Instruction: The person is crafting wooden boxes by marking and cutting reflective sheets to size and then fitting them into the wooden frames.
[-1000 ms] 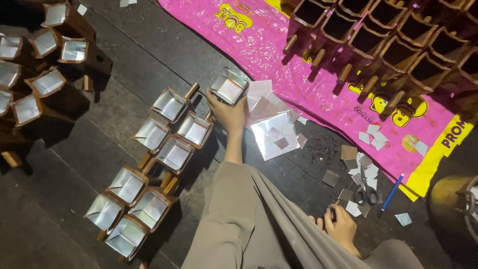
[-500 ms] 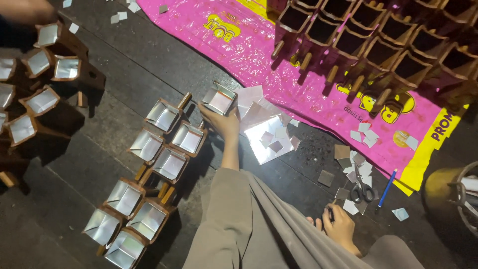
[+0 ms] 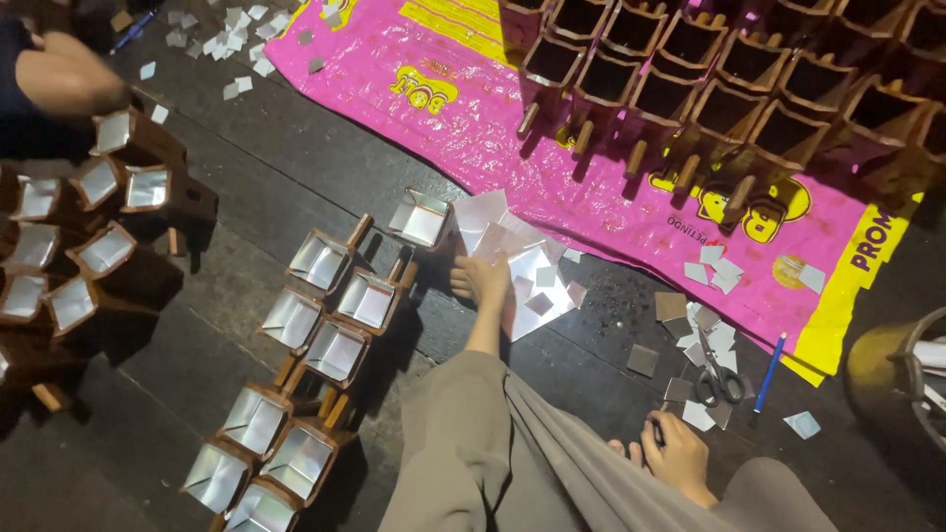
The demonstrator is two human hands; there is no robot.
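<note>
Foil sheets (image 3: 527,266), shiny and overlapping in a loose pile, are lying on the dark plank floor (image 3: 246,177) at the near edge of a pink plastic sheet (image 3: 473,108), and the left hand (image 3: 483,283) is resting on the pile's left side, stretched out of a loose beige sleeve with its fingers lying flat and gripping nothing. Just beyond that hand, a foil-lined wooden box (image 3: 422,219) is sitting apart at the head of a double row of lined boxes (image 3: 325,345) that is running down toward the lower left. The right hand (image 3: 680,455) is lying low on the floor at the lower right, fingers curling around a thin dark object (image 3: 655,431); what kind of tool it is cannot be told. Close above that hand, scissors (image 3: 717,379) are lying among small cut foil squares (image 3: 709,266) and brown card squares (image 3: 670,305), with a blue pen (image 3: 771,371) just to their right. Unlined wooden boxes (image 3: 729,99) are standing in rows on the pink sheet at the upper right. At the upper left, part of another person (image 3: 74,79) is showing beside a second cluster of lined boxes (image 3: 79,217).
</note>
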